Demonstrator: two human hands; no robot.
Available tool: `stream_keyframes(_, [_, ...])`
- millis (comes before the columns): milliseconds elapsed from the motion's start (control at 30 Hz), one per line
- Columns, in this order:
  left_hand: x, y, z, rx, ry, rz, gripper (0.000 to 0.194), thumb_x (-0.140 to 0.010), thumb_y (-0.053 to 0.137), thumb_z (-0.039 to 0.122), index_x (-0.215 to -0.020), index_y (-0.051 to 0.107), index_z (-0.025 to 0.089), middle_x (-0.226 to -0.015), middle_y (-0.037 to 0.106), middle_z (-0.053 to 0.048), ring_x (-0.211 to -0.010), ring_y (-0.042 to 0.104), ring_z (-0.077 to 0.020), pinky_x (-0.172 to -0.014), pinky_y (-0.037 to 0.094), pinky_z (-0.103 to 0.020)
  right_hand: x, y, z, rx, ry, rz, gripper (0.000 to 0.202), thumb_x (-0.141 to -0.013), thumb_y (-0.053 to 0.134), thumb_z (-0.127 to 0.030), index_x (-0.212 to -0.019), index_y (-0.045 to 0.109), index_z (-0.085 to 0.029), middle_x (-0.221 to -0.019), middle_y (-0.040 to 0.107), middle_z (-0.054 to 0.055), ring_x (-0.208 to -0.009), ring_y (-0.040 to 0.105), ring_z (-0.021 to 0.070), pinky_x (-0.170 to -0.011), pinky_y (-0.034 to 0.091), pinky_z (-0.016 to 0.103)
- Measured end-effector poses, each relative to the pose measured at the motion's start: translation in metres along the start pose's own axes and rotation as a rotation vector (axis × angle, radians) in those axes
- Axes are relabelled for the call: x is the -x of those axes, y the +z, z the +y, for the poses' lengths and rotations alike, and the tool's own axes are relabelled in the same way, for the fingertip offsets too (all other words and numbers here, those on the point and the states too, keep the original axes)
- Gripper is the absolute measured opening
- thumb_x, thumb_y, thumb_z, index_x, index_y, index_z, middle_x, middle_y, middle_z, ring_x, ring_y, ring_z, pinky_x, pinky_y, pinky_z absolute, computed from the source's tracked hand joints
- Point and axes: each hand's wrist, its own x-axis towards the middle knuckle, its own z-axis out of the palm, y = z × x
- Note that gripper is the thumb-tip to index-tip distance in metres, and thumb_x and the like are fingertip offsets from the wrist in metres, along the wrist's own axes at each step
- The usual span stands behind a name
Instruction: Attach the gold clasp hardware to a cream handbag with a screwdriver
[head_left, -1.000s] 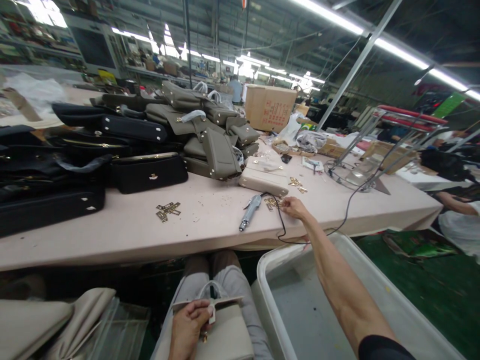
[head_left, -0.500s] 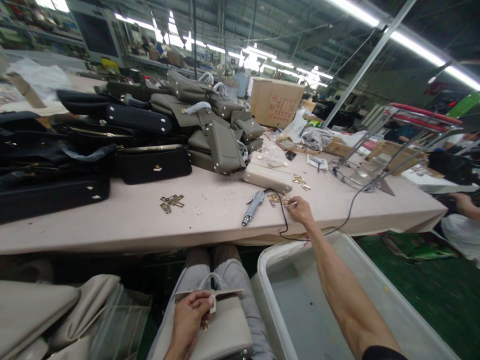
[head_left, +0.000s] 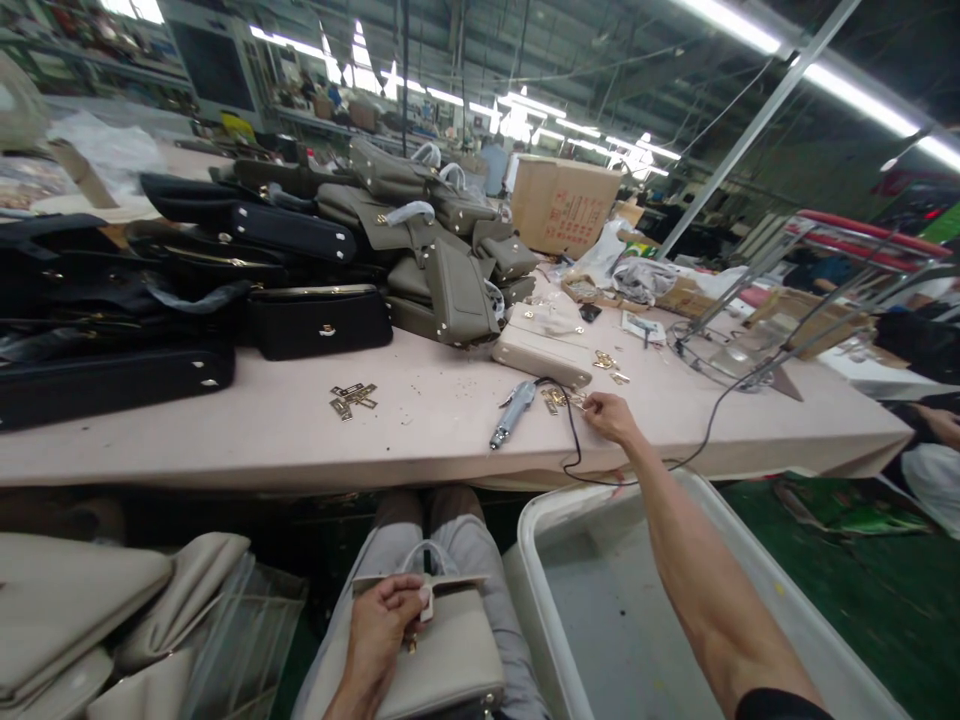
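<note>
Right hand: the right hand [head_left: 611, 417] reaches out over the table [head_left: 420, 430], fingers drawn together in a pinch on a small gold metal fitting [head_left: 581, 401]; whether the piece is lifted off the table cannot be told
Gold fittings: a little cluster of gold metal fittings [head_left: 556, 398] lies on the table just to the left of the right hand's fingertips, touching or nearly touching them
Electric screwdriver: the grey electric screwdriver [head_left: 512, 412] lies flat on the table to the left of the gold fittings, near the right hand; its black cable [head_left: 574, 440] loops past the hand's wrist side and runs off along the table edge
Left hand: the left hand [head_left: 381, 630] rests in the lap, well below the table edge, fingers curled over the top of a beige handbag [head_left: 442, 660], thumb and fingertips closed on a small pale tab at the bag's flap
Beige handbag: it lies on the person's knees, under the table's near edge, handle pointing toward the table
Beige case: a beige case [head_left: 541, 345] sits on the table just beyond the screwdriver
Spare fittings: another group of gold plates [head_left: 351, 398] lies on the table well to the left of the screwdriver
Stacked bags: black bags [head_left: 225, 290] and olive bags [head_left: 435, 250] are piled on the far left half of the table
White tub: a white plastic tub [head_left: 600, 620] stands on the floor under the right forearm, below the table edge
</note>
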Motion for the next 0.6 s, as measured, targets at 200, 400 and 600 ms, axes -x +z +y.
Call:
stream_keyframes(200, [-0.002,-0.005,-0.001,-0.009,-0.016,-0.033,0.049,-0.053,0.097,0.041,-0.085,0.074,0.012,-0.064,0.076,-0.007,-0.046,0.062,-0.0143,-0.045,0.047,-0.022,0.011,-0.003,-0.001,-0.002,0.018,0.008,0.028,-0.076,0.071,-0.041,-0.091,0.081,-0.02,-0.09,0.079,0.007,-0.08,0.068,0.0226,-0.078,0.05,0.035])
stream_keyframes(400, [0.0,-0.005,-0.006,-0.078,0.028,-0.03,0.047,-0.057,0.095,0.041,-0.087,0.071,0.014,-0.066,0.078,-0.007,-0.053,0.069,-0.0183,-0.051,0.055,-0.025,0.007,-0.001,-0.012,-0.029,0.042,-0.003,0.029,-0.074,0.068,-0.029,-0.096,0.081,-0.016,-0.08,0.077,0.007,-0.07,0.066,0.0197,-0.071,0.049,0.032])
stream_keyframes(600, [0.013,0.002,0.003,-0.062,0.036,0.012,0.039,-0.057,0.09,0.035,-0.083,0.07,0.013,-0.057,0.072,-0.004,-0.043,0.06,-0.0151,-0.045,0.048,-0.024,0.045,-0.014,-0.053,-0.231,-0.035,0.133,0.032,-0.085,0.066,-0.041,-0.102,0.08,-0.017,-0.098,0.079,0.01,-0.082,0.07,0.0229,-0.082,0.056,0.039])
